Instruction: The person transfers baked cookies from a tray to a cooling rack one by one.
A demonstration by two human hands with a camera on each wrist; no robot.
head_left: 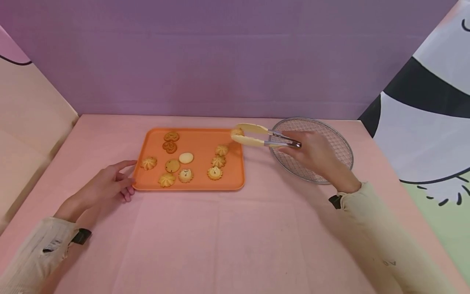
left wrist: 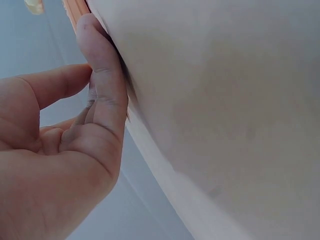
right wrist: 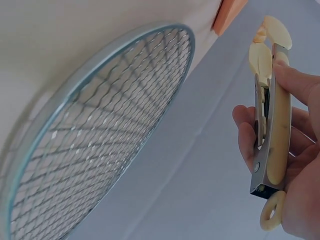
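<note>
My right hand point(head_left: 312, 151) grips a pair of tongs point(head_left: 253, 141) with cream tips and a metal body. Between the tips is a small golden cookie point(head_left: 238, 132), held over the right edge of an orange tray point(head_left: 198, 186). My left hand point(head_left: 106, 181) is at the tray's left edge, index finger and thumb touching the rim. On the tray lie several cookies: pretzel-shaped ones point(head_left: 170, 147) at the back left, a plain pale oval point(head_left: 186, 158), a speckled round point(head_left: 172, 165), ridged swirls point(head_left: 148, 163) and fluted ones point(head_left: 215, 173). The right-hand column includes two swirls point(head_left: 218, 161).
A round wire mesh rack point(head_left: 339, 157) with a metal rim sits right of the tray, partly under my right hand. Pink cloth point(head_left: 220, 237) covers the table. A purple wall point(head_left: 220, 61) stands behind, with printed panels at both sides.
</note>
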